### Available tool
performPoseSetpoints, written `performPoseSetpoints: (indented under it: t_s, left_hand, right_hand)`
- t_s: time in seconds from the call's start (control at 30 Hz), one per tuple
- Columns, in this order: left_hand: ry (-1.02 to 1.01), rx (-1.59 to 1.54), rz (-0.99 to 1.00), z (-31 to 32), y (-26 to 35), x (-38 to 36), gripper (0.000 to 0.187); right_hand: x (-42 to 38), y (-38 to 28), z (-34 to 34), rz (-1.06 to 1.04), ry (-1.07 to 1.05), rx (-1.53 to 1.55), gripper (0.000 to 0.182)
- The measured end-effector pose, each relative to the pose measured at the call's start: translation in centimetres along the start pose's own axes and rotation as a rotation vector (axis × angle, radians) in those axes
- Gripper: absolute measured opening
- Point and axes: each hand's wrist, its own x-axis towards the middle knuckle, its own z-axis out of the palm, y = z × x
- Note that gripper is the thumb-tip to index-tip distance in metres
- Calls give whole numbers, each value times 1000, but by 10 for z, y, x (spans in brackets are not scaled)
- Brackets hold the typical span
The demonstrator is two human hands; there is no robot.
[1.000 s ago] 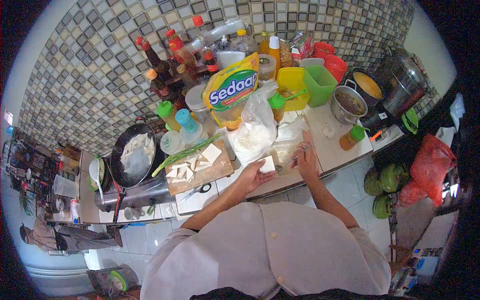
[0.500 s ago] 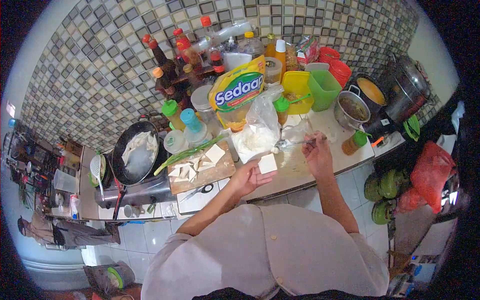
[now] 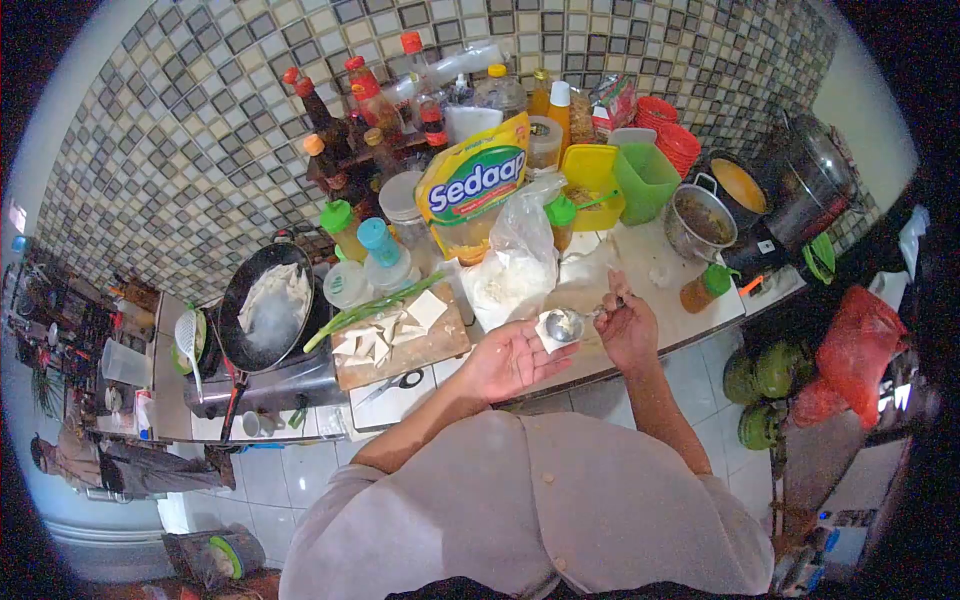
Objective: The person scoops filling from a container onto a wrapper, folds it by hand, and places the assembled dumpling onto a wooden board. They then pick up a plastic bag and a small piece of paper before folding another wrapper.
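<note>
My left hand (image 3: 508, 360) lies palm up with its fingers out, holding a small square dough wrapper (image 3: 546, 341) on the fingertips. My right hand (image 3: 630, 330) pinches the handle of a metal spoon (image 3: 564, 326). The spoon's bowl rests on or just over the wrapper, with some pale stuff at it. Behind the hands stands a clear plastic bag (image 3: 512, 280) with white contents. To the left, a wooden cutting board (image 3: 440, 350) bears pale folded pieces (image 3: 370, 346), a flat wrapper square (image 3: 427, 309) and green onions (image 3: 375, 309).
On the stove at left sits a black wok (image 3: 232, 335) with pale food and cloudy liquid; a skimmer (image 3: 187, 335) lies beside it. Scissors (image 3: 405, 380) lie at the counter's front edge. Bottles, jars and a Sedaap pouch (image 3: 475, 180) crowd the back. Pots (image 3: 700, 217) stand at right.
The spoon has come left from the counter behind to the wrapper in my left hand. My left hand has shifted slightly right, and its palm shows more.
</note>
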Motion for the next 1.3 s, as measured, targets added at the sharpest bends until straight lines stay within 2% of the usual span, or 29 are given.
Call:
performPoseSetpoints:
  t_s: [0.2,0.27,0.33,0.43,0.5,0.7,0.83,0.9,1.03,1.13,1.23,1.3]
  left_hand:
    - [10,19,43,-4,-4,-1,47]
    - [14,28,69,-8,0,-4,47]
    - [146,210,128,-10,9,-6,42]
    - [243,180,161,-6,13,-7,42]
    - [250,184,145,-3,11,-6,43]
    - [158,190,91,0,16,-9,45]
    - [165,138,98,-3,15,-15,44]
    - [174,90,130,-8,11,-15,43]
    - [192,23,200,-27,1,-10,37]
    - [264,8,209,-31,-1,-10,35]
    - [252,56,199,-28,0,-11,38]
    - [211,82,176,-31,4,-11,39]
  right_hand:
    - [7,-4,-18,-4,-4,114,16]
    - [17,-9,-48,-38,23,124,16]
    - [16,-12,-38,-71,46,132,16]
    - [6,-15,-5,-121,123,160,18]
    - [2,-10,13,-49,9,7,19]
    - [7,15,41,17,109,-288,8]
    - [10,22,42,41,154,-212,7]
    - [15,28,33,-96,219,-283,16]
    - [15,19,29,-60,163,-423,16]
    - [20,16,22,-170,139,-434,11]
    - [21,4,23,-284,112,-564,17]
    - [21,-8,23,-471,165,-673,23]
